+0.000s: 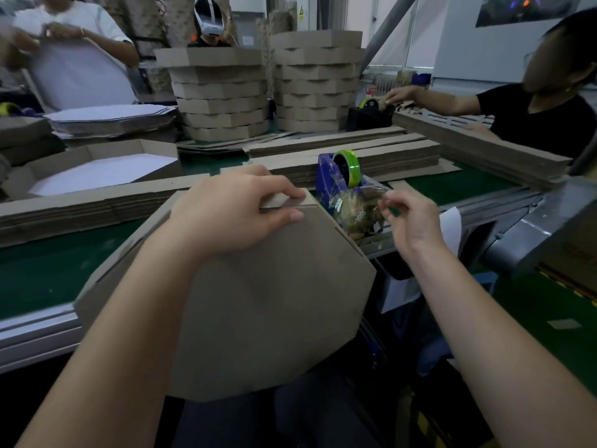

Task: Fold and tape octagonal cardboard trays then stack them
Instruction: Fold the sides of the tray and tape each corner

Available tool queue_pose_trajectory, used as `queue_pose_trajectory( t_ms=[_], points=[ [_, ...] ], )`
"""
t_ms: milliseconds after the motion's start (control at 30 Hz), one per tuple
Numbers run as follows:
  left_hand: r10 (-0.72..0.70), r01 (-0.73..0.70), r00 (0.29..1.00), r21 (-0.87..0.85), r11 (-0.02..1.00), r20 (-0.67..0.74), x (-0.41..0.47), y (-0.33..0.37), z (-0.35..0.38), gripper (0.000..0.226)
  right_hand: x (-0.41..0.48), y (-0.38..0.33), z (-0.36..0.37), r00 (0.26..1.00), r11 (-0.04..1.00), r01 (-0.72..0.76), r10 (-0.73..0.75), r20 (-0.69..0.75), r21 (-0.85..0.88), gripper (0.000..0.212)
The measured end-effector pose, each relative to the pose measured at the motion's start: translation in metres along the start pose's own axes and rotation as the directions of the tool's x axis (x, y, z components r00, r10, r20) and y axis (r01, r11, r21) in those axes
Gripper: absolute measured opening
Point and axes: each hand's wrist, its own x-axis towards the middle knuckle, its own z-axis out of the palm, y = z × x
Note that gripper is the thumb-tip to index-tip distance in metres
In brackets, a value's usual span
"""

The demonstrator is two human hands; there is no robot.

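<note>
Octagonal tray (274, 302) centre frame, against desk (48, 263) edge; left grip (232, 215) pinches its folded corner flap, right grip (410, 221) pinches clear tape (371, 190) at dispenser (336, 176). Risk: flap springs open w/ 1 grip, or tape self-sticks.

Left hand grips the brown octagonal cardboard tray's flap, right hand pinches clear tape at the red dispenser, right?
Almost: head view shows the tape dispenser is blue, not red. Rest holds: left hand on the brown cardboard tray, right hand on clear tape.
</note>
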Motion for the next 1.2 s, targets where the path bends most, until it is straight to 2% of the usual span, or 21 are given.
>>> queue_pose_trajectory(
  t_ms=[33, 100, 167, 233, 300, 467, 567, 700, 767, 833, 867, 933, 1033, 1133, 1200],
  points=[
    [-0.002, 0.002, 1.000, -0.003, 1.000, 0.000, 0.000, 0.000, 0.000, 0.043, -0.002, 0.003, -0.003, 1.000, 0.998, 0.013, -0.014, -0.019, -0.069, 0.033],
    [-0.005, 0.005, 1.000, -0.003, 1.000, -0.011, -0.001, -0.001, 0.000, 0.040, -0.004, 0.007, -0.010, 0.996, 0.942, 0.048, -0.069, -0.051, -0.332, 0.023],
    [-0.006, 0.006, 1.000, -0.009, 1.000, -0.018, -0.002, -0.002, 0.000, 0.037, -0.005, 0.008, -0.016, 0.987, 0.780, 0.121, -0.161, -0.011, -0.614, 0.026],
    [-0.006, 0.006, 1.000, -0.014, 1.000, -0.013, -0.003, -0.001, -0.001, 0.039, -0.004, 0.006, -0.017, 0.968, 0.645, 0.189, -0.250, 0.029, -0.741, 0.029],
    [-0.012, 0.012, 1.000, -0.011, 1.000, -0.005, -0.003, -0.001, -0.002, 0.041, -0.004, 0.004, -0.016, 0.961, 0.617, 0.195, -0.274, 0.024, -0.762, 0.026],
    [-0.016, 0.016, 1.000, -0.012, 1.000, -0.005, -0.004, 0.000, -0.003, 0.037, -0.004, 0.011, -0.015, 0.982, 0.751, 0.135, -0.186, -0.011, -0.647, 0.033],
    [-0.019, 0.019, 1.000, -0.005, 1.000, 0.008, -0.005, 0.000, -0.004, 0.039, -0.003, 0.016, -0.017, 0.976, 0.801, 0.169, -0.216, -0.014, -0.575, 0.024],
    [-0.023, 0.023, 1.000, -0.006, 1.000, 0.004, -0.005, 0.001, -0.004, 0.037, 0.003, 0.021, -0.027, 0.974, 0.833, 0.170, -0.224, -0.040, -0.527, 0.032],
    [-0.021, 0.021, 1.000, -0.001, 1.000, 0.000, -0.005, 0.001, -0.003, 0.037, -0.001, 0.023, -0.034, 0.972, 0.823, 0.143, -0.222, -0.080, -0.549, 0.028],
    [-0.015, 0.015, 1.000, 0.009, 1.000, -0.006, -0.006, 0.000, -0.003, 0.038, -0.008, 0.018, -0.034, 0.951, 0.803, 0.181, -0.291, -0.108, -0.568, 0.024],
    [-0.014, 0.014, 1.000, 0.011, 1.000, -0.008, -0.006, 0.000, -0.004, 0.038, -0.013, 0.011, -0.030, 0.937, 0.796, 0.239, -0.340, -0.083, -0.555, 0.024],
    [-0.012, 0.012, 1.000, 0.007, 1.000, -0.012, -0.006, 0.001, -0.003, 0.039, -0.026, -0.007, -0.010, 0.917, 0.785, 0.373, -0.393, 0.067, -0.494, 0.021],
    [-0.010, 0.011, 1.000, 0.005, 1.000, -0.026, -0.005, 0.003, -0.001, 0.041, -0.047, -0.035, 0.030, 0.870, 0.828, 0.452, -0.327, 0.370, -0.332, 0.020],
    [-0.009, 0.009, 0.999, 0.004, 1.000, -0.039, -0.007, 0.003, -0.001, 0.042, -0.061, -0.055, 0.056, 0.778, 0.930, 0.321, -0.152, 0.610, -0.178, 0.021],
    [0.002, -0.001, 0.999, 0.008, 1.000, -0.053, -0.008, 0.003, 0.000, 0.043, -0.063, -0.060, 0.064, 0.700, 0.937, 0.208, 0.058, 0.712, -0.282, 0.020]
  ],
)
